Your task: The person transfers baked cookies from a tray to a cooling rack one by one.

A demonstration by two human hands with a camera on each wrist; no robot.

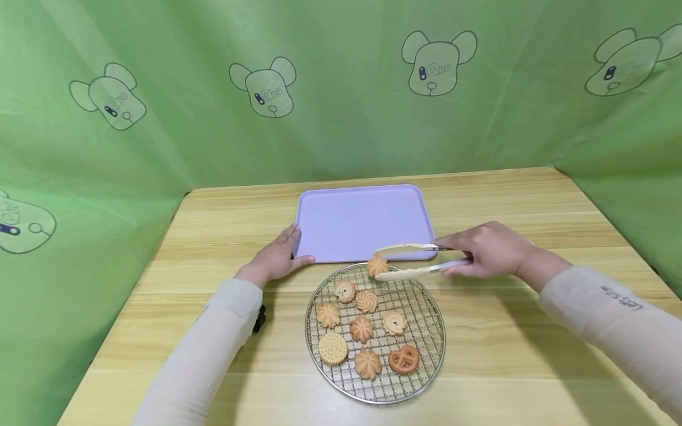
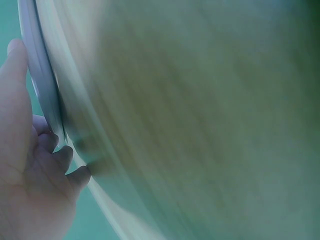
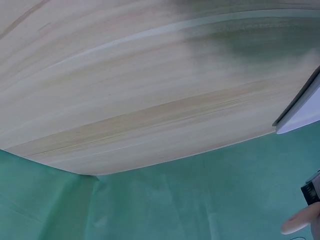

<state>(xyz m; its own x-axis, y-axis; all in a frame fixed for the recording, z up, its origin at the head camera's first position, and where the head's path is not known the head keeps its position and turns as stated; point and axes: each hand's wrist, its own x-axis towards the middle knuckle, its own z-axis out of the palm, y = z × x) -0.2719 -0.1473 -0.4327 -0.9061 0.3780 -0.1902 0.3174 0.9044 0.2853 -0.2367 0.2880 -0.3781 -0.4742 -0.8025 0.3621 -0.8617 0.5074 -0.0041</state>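
My right hand (image 1: 487, 251) grips food tongs (image 1: 407, 273) with metal arms and cream tips. Between those tips sits a flower-shaped cookie (image 1: 377, 266), at the far rim of a round wire cooling rack (image 1: 421, 290); whether they squeeze it I cannot tell. Several other cookies lie on the rack, among them a swirl cookie (image 1: 366, 301), a round dotted biscuit (image 1: 333, 348) and a pretzel-shaped one (image 1: 404, 360). Behind the rack is a lilac tray (image 1: 362, 222) with nothing on it. At its near left corner my left hand (image 1: 277, 254) holds the edge, thumb along the front rim.
Everything stands on a light wooden table (image 1: 229, 225). Green cloth (image 1: 341, 136) with bear-head drawings hangs behind it and along both sides. In the right wrist view, the tray's corner (image 3: 300, 110) shows at the right edge.
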